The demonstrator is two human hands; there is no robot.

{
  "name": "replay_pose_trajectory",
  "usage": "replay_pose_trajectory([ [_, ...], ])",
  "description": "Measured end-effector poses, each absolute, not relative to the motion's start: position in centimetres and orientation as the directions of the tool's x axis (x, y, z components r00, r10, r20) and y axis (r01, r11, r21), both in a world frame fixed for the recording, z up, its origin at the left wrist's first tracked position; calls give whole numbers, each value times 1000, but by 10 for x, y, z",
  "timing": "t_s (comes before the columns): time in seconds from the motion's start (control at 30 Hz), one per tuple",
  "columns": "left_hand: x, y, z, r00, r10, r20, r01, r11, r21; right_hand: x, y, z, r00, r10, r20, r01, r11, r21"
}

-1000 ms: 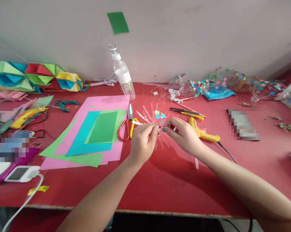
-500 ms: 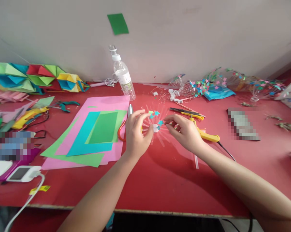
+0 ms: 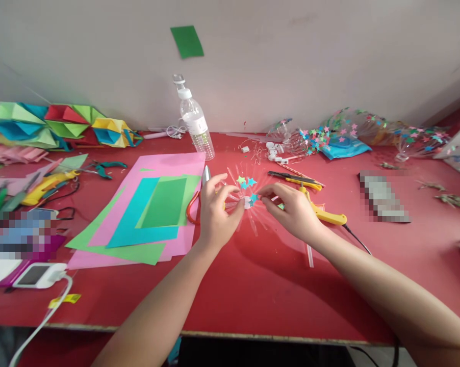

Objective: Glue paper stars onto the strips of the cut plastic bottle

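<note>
In the middle of the table is a clear plastic bottle piece (image 3: 249, 219) cut into thin strips that fan out round a white cap (image 3: 247, 203). Small blue stars (image 3: 251, 182) and a light green star (image 3: 241, 180) sit on its strips. My left hand (image 3: 219, 211) is curled at its left side, thumb and index finger closed on the strips beside the cap. From the right, my right hand (image 3: 287, 206) pinches at a strip tip next to a blue star (image 3: 253, 200). Its fingers partly hide what lies between them.
A yellow glue gun (image 3: 331, 216) and a box cutter (image 3: 295, 178) lie to the right. Coloured paper sheets (image 3: 142, 204) and orange-handled scissors (image 3: 192, 206) are on the left. A water bottle (image 3: 195, 122) stands by the wall; star-covered strip pieces (image 3: 317, 137) lie at the back right.
My right fingertips have drawn slightly in toward the blue star near the cap. The plastic piece has shifted a little, and its stars show more plainly. My left hand stays at its side.
</note>
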State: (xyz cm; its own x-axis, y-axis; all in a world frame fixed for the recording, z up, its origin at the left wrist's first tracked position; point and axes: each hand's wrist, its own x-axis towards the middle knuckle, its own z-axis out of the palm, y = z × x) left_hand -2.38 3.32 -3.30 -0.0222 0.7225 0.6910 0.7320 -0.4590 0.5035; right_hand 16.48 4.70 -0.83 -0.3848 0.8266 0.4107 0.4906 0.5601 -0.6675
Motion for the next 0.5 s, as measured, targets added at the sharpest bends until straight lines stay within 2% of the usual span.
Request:
replay_pose_trajectory([
  [0.2,-25,32,-32,-29,746,666,730,-439,524,165,47,-8,-391,810,436,498,585,-640],
  [0.4,-29,34,-31,-26,769,638,722,-427,544,168,50,-11,-423,706,568,575,693,-434],
  [0.5,-30,36,-34,-27,786,617,731,-406,549,169,54,-14,-398,684,611,628,689,-362],
])
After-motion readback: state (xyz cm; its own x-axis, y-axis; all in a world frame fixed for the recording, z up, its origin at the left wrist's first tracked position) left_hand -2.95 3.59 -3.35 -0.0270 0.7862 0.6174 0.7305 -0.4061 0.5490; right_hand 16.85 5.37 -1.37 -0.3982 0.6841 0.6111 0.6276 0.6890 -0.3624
